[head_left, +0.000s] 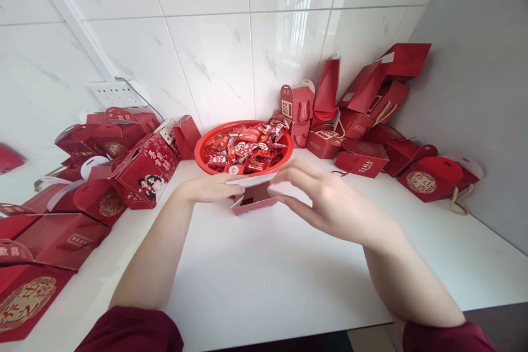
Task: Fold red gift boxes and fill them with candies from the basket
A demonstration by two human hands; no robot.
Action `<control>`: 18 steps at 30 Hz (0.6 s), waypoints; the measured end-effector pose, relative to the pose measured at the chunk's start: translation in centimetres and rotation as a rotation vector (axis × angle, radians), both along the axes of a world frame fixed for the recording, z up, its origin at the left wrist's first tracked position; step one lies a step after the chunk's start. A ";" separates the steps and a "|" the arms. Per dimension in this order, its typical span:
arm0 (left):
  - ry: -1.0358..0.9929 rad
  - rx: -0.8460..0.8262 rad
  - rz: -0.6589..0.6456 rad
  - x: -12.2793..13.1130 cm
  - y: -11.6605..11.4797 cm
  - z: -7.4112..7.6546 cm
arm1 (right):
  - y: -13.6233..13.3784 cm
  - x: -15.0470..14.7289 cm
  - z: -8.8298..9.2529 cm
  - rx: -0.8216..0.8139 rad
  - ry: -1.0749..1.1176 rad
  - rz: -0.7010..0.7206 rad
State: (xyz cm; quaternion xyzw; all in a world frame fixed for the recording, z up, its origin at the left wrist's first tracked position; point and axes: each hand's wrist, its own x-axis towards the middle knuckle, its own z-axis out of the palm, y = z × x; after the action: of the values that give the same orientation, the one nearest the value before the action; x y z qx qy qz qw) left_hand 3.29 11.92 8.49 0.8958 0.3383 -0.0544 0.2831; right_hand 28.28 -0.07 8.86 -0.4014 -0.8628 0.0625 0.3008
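A small red gift box [256, 208] stands on the white table, its top open and its pale flaps raised. Into its dark inside I can see only partly; a small dark red shape shows at the left. My left hand [212, 187] grips the box's left side, with fingertips at the rim. On the opposite side, my right hand [324, 198] has its thumb and fingers closed around the right flap. Just behind the box sits a red plastic basket [199, 158] heaped with red-wrapped candies [251, 148].
Red gift boxes [142, 173] are piled along the left side. More boxes [363, 157] stand stacked at the back right, some with rope handles. A tiled wall [210, 49] closes off the back, with a power strip [117, 93] on it. A grey panel [474, 104] borders the right.
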 end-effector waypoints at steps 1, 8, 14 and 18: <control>0.017 -0.023 0.044 -0.2 0.4 -0.3 | 0.2 0.3 0.0 0.025 0.028 -0.041; 0.020 -0.120 0.222 0.4 1.8 -2.5 | 4.4 0.5 -2.3 -0.215 -0.009 0.010; -0.028 -0.004 0.192 0.6 0.4 -0.8 | 6.5 -0.6 -4.0 -0.212 0.003 0.068; -0.080 0.098 0.173 0.0 -1.4 1.1 | 7.0 -1.1 -4.8 -0.179 -0.005 0.002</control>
State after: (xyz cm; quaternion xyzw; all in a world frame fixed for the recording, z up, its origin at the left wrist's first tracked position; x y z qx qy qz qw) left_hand 3.33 10.54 9.56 0.8775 0.4049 0.0227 0.2560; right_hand 27.13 6.95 4.09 -0.4261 -0.8548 0.1385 0.2617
